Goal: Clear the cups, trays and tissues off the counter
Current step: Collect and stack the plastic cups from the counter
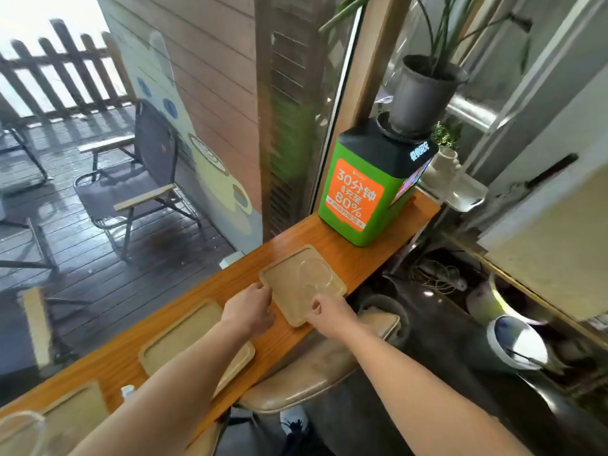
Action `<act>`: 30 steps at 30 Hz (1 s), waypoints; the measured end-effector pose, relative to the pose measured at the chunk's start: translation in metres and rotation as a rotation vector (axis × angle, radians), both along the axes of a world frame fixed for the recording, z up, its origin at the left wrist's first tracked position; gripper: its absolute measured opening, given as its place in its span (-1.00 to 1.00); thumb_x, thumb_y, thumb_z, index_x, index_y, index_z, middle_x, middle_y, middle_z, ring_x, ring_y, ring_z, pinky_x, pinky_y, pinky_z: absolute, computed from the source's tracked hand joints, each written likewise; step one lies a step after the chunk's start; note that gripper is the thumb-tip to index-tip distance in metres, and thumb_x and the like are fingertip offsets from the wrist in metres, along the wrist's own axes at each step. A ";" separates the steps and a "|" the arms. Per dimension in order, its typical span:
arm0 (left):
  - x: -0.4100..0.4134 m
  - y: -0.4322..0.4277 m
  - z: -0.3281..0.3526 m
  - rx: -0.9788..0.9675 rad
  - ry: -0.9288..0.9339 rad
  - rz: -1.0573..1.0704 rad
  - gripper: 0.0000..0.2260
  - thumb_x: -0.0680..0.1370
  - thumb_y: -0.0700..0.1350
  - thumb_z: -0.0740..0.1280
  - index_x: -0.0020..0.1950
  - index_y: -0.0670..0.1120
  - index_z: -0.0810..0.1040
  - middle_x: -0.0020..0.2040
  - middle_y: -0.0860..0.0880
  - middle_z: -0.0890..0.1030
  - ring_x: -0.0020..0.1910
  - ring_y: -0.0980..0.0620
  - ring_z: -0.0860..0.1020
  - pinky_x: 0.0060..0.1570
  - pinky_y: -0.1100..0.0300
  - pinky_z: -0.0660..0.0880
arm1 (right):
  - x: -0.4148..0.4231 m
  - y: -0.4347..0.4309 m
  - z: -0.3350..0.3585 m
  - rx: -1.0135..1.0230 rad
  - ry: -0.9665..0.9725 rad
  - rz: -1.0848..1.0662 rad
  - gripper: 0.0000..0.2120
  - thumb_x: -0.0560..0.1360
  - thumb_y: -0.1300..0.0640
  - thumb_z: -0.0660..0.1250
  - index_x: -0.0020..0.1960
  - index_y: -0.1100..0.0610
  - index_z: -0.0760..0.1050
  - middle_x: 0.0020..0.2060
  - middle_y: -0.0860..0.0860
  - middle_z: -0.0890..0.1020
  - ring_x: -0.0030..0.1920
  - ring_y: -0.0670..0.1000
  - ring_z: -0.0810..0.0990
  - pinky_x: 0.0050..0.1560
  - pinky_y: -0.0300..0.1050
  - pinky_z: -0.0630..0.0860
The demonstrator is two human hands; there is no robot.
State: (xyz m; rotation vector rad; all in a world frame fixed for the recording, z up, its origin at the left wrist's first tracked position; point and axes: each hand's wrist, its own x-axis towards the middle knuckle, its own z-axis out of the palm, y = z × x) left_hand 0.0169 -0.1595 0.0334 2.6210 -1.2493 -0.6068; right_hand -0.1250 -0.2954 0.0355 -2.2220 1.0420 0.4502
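Note:
A tan tray (285,282) lies on the wooden counter (345,255) near its far end, with a clear glass cup (315,274) standing on its far right part. My left hand (250,308) grips the tray's near left edge and my right hand (329,311) grips its near right edge. A second tan tray (184,337) lies closer, partly under my left forearm. A third tray (74,413) sits at the bottom left, with the rim of a clear cup (21,429) in front of it. A small white object (127,391) peeks out beside my left arm.
A green charging box (365,192) with a potted plant (421,97) on top stands at the counter's far end. A padded stool (316,370) sits below the counter edge. Behind the window are deck chairs (138,179). Pots and cables lie on the floor at right.

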 end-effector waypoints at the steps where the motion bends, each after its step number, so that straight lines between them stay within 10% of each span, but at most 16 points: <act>1: -0.005 -0.013 -0.004 0.003 0.003 -0.029 -0.87 0.54 -0.03 0.33 0.07 0.02 0.53 0.00 0.02 0.52 -0.08 -0.01 0.54 -0.16 0.10 0.57 | -0.007 -0.011 -0.003 -0.012 0.008 -0.022 -0.75 0.52 -0.04 0.30 0.09 0.10 0.53 0.03 0.03 0.59 -0.01 0.07 0.56 -0.02 0.00 0.56; 16: -0.016 -0.080 -0.080 0.029 0.179 0.046 -0.88 0.53 0.06 0.35 -0.01 0.06 0.56 -0.11 0.07 0.58 -0.18 0.09 0.56 -0.18 0.11 0.63 | -0.011 -0.106 -0.058 0.034 0.092 -0.003 -0.63 0.52 -0.04 0.38 0.26 0.05 0.42 0.11 0.04 0.56 0.04 0.07 0.57 0.03 0.02 0.59; 30: -0.017 -0.105 -0.107 -0.229 0.492 0.362 -0.48 0.43 -0.15 0.46 0.38 -0.02 0.42 0.21 -0.02 0.57 0.03 -0.03 0.61 0.03 -0.05 0.62 | 0.023 -0.113 -0.093 0.245 -0.161 -0.045 -0.17 0.40 0.01 0.56 0.51 -0.04 0.16 0.42 0.00 0.41 0.30 -0.01 0.40 0.15 -0.16 0.35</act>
